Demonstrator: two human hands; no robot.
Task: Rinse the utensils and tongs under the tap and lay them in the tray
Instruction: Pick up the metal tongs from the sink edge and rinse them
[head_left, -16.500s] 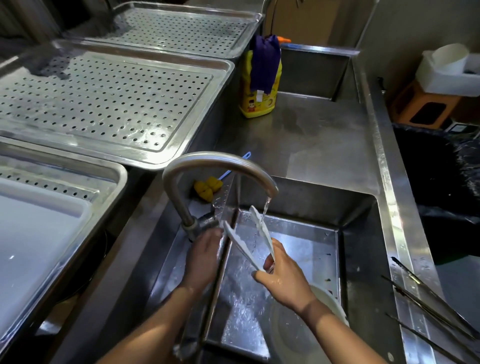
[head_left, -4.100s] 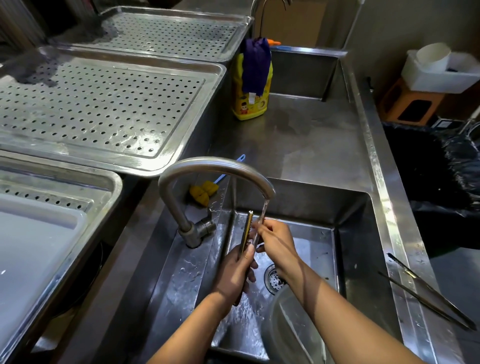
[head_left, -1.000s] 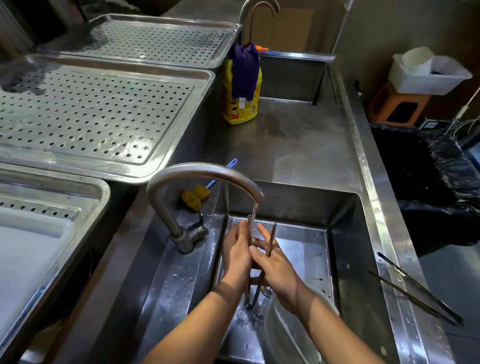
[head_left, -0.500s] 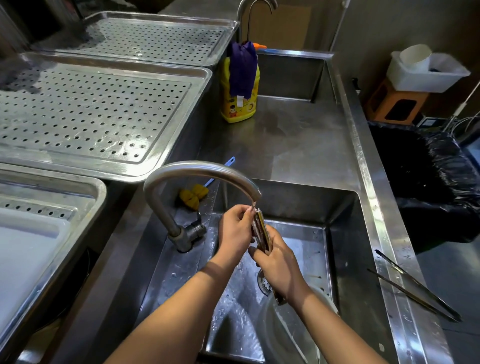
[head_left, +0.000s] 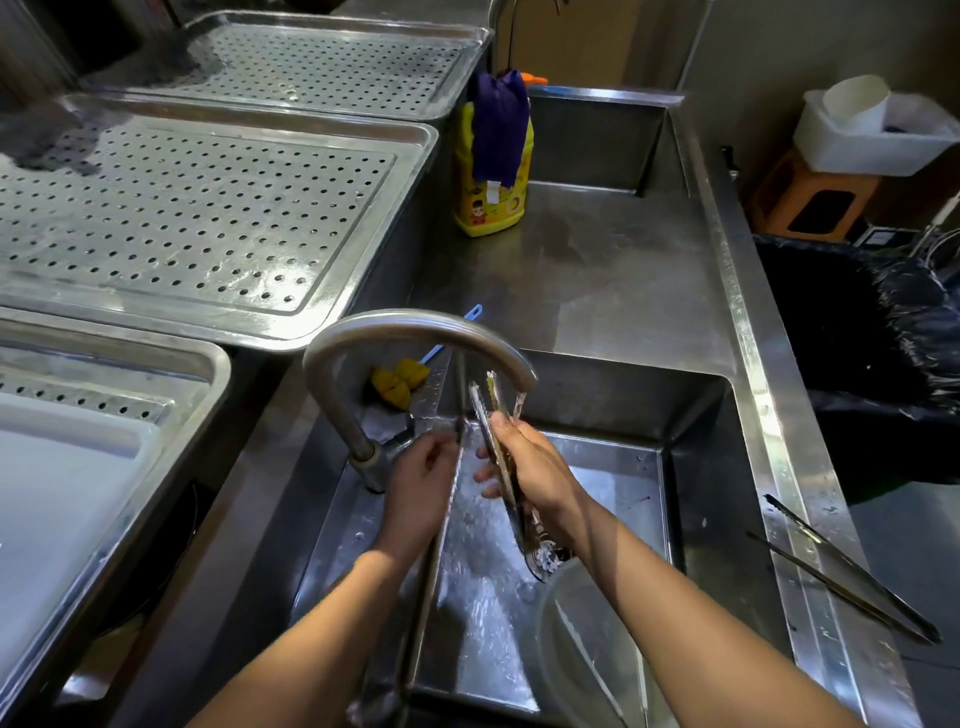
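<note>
Right hand (head_left: 535, 467) grips tilted tongs (head_left: 483, 410) under tap (head_left: 415, 332); left hand (head_left: 421, 483) loosely curled, empty

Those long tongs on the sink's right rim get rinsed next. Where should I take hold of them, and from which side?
Grip the long tongs near their joined end, the end nearest you, reaching down from above on the right. There the two arms meet, so fingers can close round both at once; the far tips splay apart across the sink rim.
</note>
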